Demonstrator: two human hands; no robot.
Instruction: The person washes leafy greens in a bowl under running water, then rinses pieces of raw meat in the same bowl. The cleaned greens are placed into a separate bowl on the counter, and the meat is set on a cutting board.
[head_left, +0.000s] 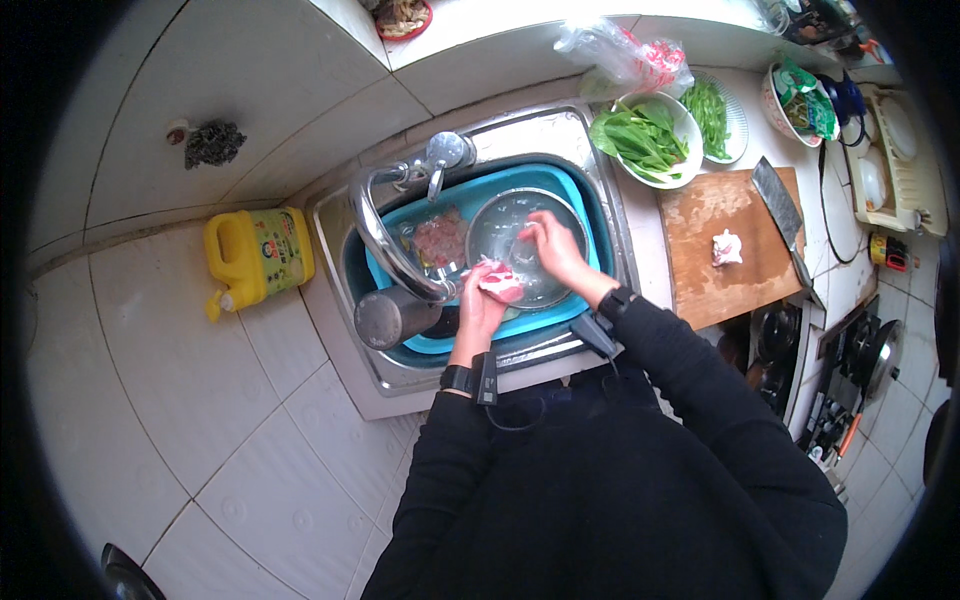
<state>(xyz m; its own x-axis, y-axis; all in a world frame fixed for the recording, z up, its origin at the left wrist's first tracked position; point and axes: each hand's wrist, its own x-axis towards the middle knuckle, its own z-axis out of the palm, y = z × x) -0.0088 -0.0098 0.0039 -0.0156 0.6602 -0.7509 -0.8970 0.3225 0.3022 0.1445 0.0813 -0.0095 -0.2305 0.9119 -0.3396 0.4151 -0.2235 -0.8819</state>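
Observation:
A piece of raw meat (501, 282) lies in my left hand (481, 304), under the end of the curved chrome faucet (375, 225). My right hand (556, 251) is over a round metal bowl (525, 202), fingers apart and slightly curled, with no object visible in it. The bowl holds water and stands in a blue plastic basin (480, 180) set in the steel sink (570, 120). Left of the bowl, more pinkish meat (441, 238) sits in the basin, seemingly in clear plastic. A dark cylindrical container (394, 316) is at the basin's near left.
On the right, a wooden cutting board (690, 217) bears a small meat piece (727, 248) and a cleaver (777, 201). Behind it stand a bowl of leafy greens (684, 171) and a plate of sliced greens (739, 124). A yellow jug (262, 255) is left of the sink.

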